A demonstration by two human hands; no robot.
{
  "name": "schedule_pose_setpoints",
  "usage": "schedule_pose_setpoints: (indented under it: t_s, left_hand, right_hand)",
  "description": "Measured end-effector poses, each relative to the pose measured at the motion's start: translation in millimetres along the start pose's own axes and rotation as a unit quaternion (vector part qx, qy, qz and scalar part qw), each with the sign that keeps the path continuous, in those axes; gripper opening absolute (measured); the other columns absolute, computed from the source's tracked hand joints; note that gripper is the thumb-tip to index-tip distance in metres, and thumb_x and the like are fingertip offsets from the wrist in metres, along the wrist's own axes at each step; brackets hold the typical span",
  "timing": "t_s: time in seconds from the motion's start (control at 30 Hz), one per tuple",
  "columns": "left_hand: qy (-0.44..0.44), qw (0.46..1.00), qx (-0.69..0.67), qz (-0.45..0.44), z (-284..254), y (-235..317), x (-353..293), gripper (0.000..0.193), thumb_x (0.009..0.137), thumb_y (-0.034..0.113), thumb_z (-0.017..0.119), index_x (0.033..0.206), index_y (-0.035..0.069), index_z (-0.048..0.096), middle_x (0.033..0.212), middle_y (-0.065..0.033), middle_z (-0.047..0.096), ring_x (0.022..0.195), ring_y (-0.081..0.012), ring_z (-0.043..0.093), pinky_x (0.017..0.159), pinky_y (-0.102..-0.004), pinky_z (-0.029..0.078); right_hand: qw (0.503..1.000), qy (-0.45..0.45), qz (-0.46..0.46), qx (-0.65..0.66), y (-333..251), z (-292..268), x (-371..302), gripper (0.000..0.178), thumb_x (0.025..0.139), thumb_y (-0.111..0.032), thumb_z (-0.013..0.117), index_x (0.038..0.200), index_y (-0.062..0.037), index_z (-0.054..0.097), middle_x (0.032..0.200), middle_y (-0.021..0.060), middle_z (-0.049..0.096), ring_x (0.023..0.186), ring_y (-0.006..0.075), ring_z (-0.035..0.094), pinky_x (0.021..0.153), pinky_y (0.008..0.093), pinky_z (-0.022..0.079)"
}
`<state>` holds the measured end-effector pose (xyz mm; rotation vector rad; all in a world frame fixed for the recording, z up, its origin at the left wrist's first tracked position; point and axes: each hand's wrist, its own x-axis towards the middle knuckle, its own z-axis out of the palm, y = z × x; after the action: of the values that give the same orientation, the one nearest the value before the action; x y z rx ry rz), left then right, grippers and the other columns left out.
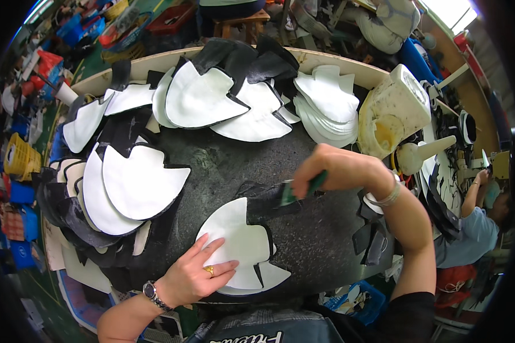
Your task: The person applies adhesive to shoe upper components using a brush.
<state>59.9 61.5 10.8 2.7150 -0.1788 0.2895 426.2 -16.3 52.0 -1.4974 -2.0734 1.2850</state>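
My left hand (190, 275), with a ring and a wristwatch, lies with its fingers stretched out on a white cut-out piece (239, 237) near the front of the dark worktop. This piece has black edging along its notched side, and a black strip (263, 207) extends from its upper right. Above that strip, my right hand (335, 168) is closed around a green-handled brush (316, 182). The brush's working end points down-left, at or just over the strip; contact is hard to make out.
Stacks of white and black cut pieces (146, 183) line the left and far sides, with a white stack (326, 108) at far right. A cut-open plastic jug (403, 103) stands beside it. Black scraps (372, 243) lie right. Another person (469, 234) works at far right.
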Motion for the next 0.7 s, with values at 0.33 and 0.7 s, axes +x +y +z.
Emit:
schedule_pose_setpoints:
  t_s: [0.33, 0.7]
  left_hand:
    - [0.166, 0.943, -0.271, -0.099, -69, -9, 18, 0.035, 0.071, -0.013, 0.059, 0.097, 0.004, 0.076, 0.107, -0.0131, 0.074, 0.113, -0.0362, 0.066, 0.103, -0.0506, 0.049]
    - [0.425, 0.649, -0.610, -0.163, -62, -138, 93, 0.048, 0.086, -0.014, 0.055, 0.132, -0.002, 0.051, 0.122, -0.0140, 0.065, 0.108, -0.0219, 0.066, 0.094, -0.0359, 0.057]
  right_hand:
    - [0.732, 0.632, 0.240, -0.087, -6, -5, -132, 0.017, 0.081, 0.000, 0.073, 0.098, 0.0001, 0.073, 0.087, 0.0103, 0.075, 0.081, 0.0188, 0.073, 0.073, 0.0298, 0.056]
    - [0.663, 0.690, 0.273, -0.102, 80, 13, -155, 0.021, 0.082, -0.009, 0.074, 0.101, -0.0007, 0.073, 0.080, 0.0098, 0.074, 0.070, 0.0173, 0.068, 0.067, 0.0302, 0.052]
